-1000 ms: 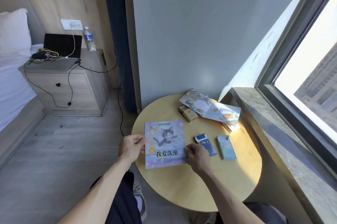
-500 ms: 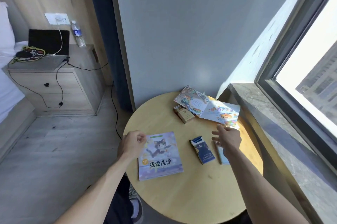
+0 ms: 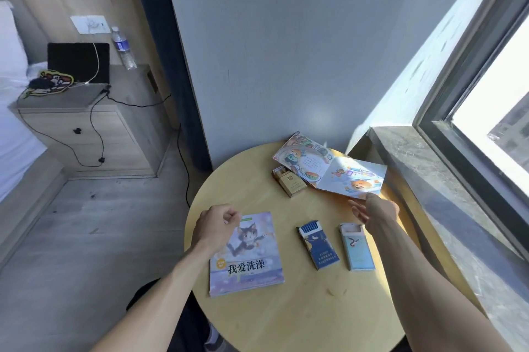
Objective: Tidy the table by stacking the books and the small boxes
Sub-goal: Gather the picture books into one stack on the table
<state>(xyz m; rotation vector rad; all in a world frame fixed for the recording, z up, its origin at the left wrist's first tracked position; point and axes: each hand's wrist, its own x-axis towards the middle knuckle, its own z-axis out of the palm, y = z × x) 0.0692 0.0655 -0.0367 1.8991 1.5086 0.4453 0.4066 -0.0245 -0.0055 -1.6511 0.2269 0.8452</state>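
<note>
A cat picture book (image 3: 247, 251) lies flat near the front left of the round wooden table (image 3: 286, 317). My left hand (image 3: 217, 227) has curled fingers at the book's upper left corner and seems to pinch it. To the book's right lie a dark blue small box (image 3: 317, 247) and a light blue small box (image 3: 356, 250), side by side. An open picture book (image 3: 332, 169) lies at the table's far side, partly over a tan small box (image 3: 290, 185). My right hand (image 3: 373, 211) reaches with straight fingers to the open book's near edge and holds nothing.
A stone window sill (image 3: 406, 157) runs along the table's right side, with the grey wall (image 3: 286, 65) just behind the table. A nightstand (image 3: 86, 128) with a laptop, a water bottle and trailing cables stands at the far left beside a bed.
My right hand has left the cat book and moved right and away, over the small boxes, to the open book's near edge. My left hand stays at the cat book's corner.
</note>
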